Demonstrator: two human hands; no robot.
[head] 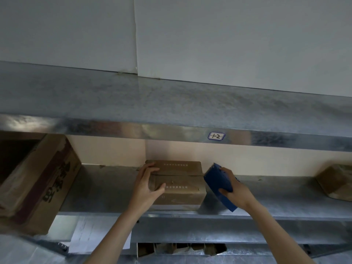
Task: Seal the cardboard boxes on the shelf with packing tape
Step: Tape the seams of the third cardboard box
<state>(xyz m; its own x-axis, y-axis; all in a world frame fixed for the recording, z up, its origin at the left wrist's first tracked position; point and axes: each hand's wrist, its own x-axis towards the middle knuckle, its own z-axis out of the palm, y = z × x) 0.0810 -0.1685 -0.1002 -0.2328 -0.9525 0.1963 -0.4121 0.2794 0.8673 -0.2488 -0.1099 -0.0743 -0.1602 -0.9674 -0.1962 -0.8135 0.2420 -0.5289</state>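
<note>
Grey metal makes up the shelf (266,189), and a pale wall is seen behind it.

The left hand (147,184) is laid on the left end of the middle box (181,185). Its fingers are bent over the far flap and its thumb is pressed on the near flap, so the box is held down. The right hand (234,190) is wrapped round a blue tape tool (216,181). The tool is held tilted, just beside the right end of the box. It cannot be told if the two touch. The tape itself cannot be seen.

The middle box is set on the shelf straight ahead, between the two hands. Its two top flaps are shut, and the crack between them is run from left to right. The right end of that crack is nearest the tape tool. So it is judged that the tape should be started there by the right hand and pulled along toward the left hand.

Three boxes are counted on this shelf: the middle one, a big box (38,183) at the far left and a small box (335,181) at the far right. One tape tool and two hands are counted. A little label (216,136) marked 1-2 is stuck on the top shelf (171,103).
</note>
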